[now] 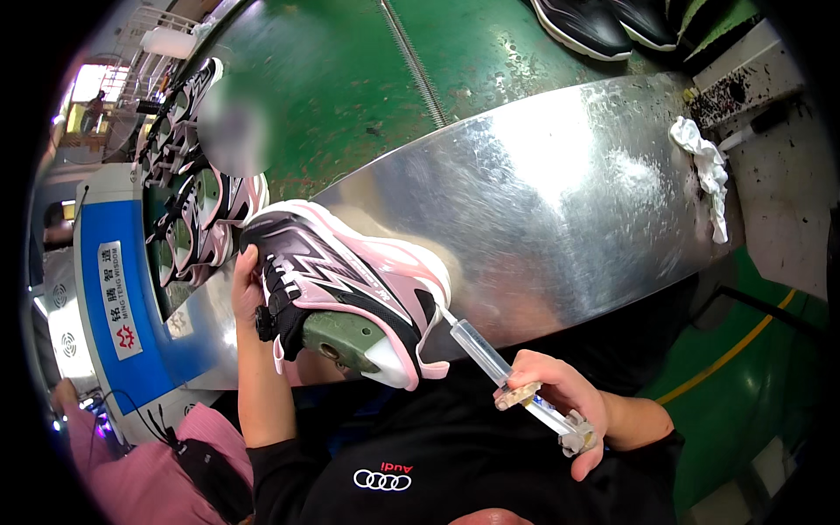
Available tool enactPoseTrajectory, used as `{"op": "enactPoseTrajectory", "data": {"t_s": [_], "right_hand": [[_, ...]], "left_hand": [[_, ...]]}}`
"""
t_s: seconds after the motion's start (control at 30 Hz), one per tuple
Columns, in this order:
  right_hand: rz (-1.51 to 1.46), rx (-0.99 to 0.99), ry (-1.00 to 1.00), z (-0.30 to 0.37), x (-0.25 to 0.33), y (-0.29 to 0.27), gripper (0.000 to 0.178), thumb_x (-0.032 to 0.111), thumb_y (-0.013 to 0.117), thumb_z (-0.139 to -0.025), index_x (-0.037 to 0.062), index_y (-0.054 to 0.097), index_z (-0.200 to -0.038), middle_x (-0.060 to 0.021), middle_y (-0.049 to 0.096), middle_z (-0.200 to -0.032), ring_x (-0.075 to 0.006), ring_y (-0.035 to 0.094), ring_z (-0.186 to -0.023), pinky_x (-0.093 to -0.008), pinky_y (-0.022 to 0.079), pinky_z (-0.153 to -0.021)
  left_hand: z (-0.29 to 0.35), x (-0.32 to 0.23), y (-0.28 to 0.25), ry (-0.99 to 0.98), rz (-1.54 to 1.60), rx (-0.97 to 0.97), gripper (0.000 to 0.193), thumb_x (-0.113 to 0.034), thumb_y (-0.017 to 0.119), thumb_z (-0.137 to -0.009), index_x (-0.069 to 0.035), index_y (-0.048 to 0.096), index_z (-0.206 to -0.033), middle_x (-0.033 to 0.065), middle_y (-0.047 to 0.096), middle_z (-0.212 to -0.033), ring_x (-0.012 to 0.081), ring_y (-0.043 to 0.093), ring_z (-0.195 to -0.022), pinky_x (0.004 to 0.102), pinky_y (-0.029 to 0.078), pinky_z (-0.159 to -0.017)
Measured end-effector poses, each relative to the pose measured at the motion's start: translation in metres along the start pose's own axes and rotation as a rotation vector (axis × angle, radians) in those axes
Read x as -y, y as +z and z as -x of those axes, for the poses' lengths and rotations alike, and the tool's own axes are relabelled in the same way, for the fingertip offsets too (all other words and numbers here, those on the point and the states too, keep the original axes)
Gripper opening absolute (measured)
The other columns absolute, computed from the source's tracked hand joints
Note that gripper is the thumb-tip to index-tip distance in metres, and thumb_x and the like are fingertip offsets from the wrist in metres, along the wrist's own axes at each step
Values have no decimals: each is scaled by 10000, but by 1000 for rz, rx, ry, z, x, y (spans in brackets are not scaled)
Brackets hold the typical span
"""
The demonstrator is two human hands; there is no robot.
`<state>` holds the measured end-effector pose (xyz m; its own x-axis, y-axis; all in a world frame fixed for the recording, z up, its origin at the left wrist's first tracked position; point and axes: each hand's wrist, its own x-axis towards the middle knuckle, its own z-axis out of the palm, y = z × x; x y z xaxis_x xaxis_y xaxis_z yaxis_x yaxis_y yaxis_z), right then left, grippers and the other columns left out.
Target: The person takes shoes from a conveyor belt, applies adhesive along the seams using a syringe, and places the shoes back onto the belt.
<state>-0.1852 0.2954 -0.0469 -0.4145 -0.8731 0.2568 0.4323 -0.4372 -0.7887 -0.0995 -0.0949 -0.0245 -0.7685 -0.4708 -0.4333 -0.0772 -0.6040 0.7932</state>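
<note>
A pink, black and grey sneaker [385,262] lies tilted on its side above the near edge of the steel work surface, with a green shoe last [343,339] inside it. My left hand [248,284] grips it by the toe and lace end, most fingers hidden behind the shoe. In my right hand [564,398] is a clear syringe [479,352], its plunger end between my fingers and thumb. The narrow tip of the syringe meets the heel side of the sneaker, by the pink edge. Whether liquid comes out is too small to tell.
Several similar sneakers [188,219] stand on the green belt [341,96] at left. Black shoes [586,26] sit at the far right. A crumpled white cloth [703,171] lies on the steel surface's [560,192] right end. Someone in a pink sleeve [157,472] is at lower left.
</note>
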Motion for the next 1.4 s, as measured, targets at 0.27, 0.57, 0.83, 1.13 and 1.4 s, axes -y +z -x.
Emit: {"op": "enactPoseTrajectory", "data": {"t_s": [0.27,0.57,0.83,1.13,1.4], "right_hand": [[183,32,-44,-11,-6,-3,1048,568,792,-575,-7,351,-1333,-116,482,-1176,-205,442,-954,-301,383,-780],[239,24,-14,-19,-5,4,1004,469,820,-569,11,353,-1331,-126,486,-1187,-254,469,-1008,-348,411,-824],[255,23,-23,-20,-5,11,975,464,809,-584,-12,368,-1311,-142,507,-1174,-273,487,-1001,-373,395,-869],[269,3,22,-16,2,23,979,468,807,-589,-16,363,-1315,-148,490,-1189,-265,481,-1027,-360,390,-884],[208,7,120,-16,18,38,1000,463,813,-587,-11,343,-1331,-130,465,-1166,-235,461,-1014,-322,382,-857]], "left_hand": [[32,-4,-41,-15,-147,-72,418,-173,509,-899,53,421,-1239,197,567,-1148,282,603,-1021,405,488,-900],[82,8,-36,20,-132,-100,270,-125,498,-914,34,481,-1132,167,587,-1111,240,594,-1023,354,490,-901],[122,18,-25,-52,-209,-161,412,-135,619,-826,20,474,-1179,141,564,-1162,243,577,-1059,374,476,-938],[147,37,2,-210,62,46,665,-57,650,-754,86,330,-1319,210,493,-1276,313,520,-1165,430,396,-1020],[159,67,25,-321,199,196,801,-42,677,-677,85,273,-1357,240,475,-1291,339,532,-1149,458,402,-1011]]}}
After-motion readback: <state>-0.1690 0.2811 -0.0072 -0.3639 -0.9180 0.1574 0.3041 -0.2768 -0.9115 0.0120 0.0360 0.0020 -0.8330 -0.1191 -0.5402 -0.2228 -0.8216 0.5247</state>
